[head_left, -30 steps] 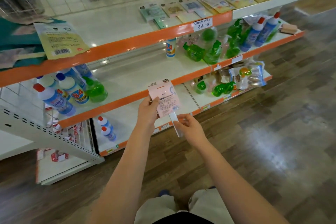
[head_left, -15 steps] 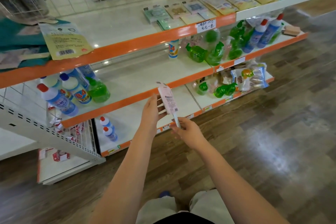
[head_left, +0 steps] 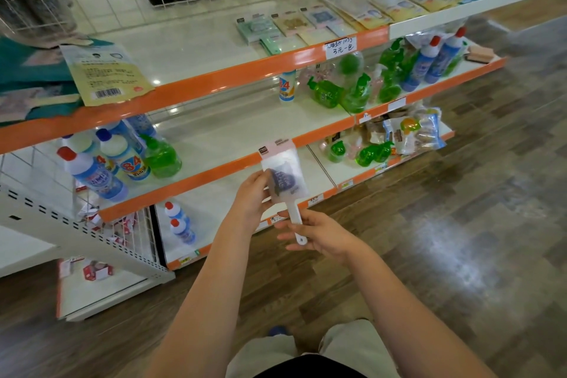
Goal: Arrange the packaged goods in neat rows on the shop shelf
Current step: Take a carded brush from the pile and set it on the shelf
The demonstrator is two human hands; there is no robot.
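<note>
The person holds one packaged brush in both hands, in the air in front of the orange front edge of the middle shelf. The left hand grips the left side of the clear packet, the thumb lying across its face beside the dark brush head. The right hand holds the white handle low down, with loosely curled fingers under it; how firmly it pinches, the view does not show well.

The long axis of the package runs from the handle end, nearest to the person, up and away to the pink header card, which points toward the shelves. So the package lies almost in line with the way it must travel.

The place for it seems to be the top shelf, where similar flat packets lie side by side near the front edge, just left of the handwritten price label. That row is up and to the right of both hands — well apart from them, and the right hand is the nearer one.

Probably the next move calls for a lift forward with the header card leading. The risk is small: the light packet may push its neighbours out of the row.
</note>
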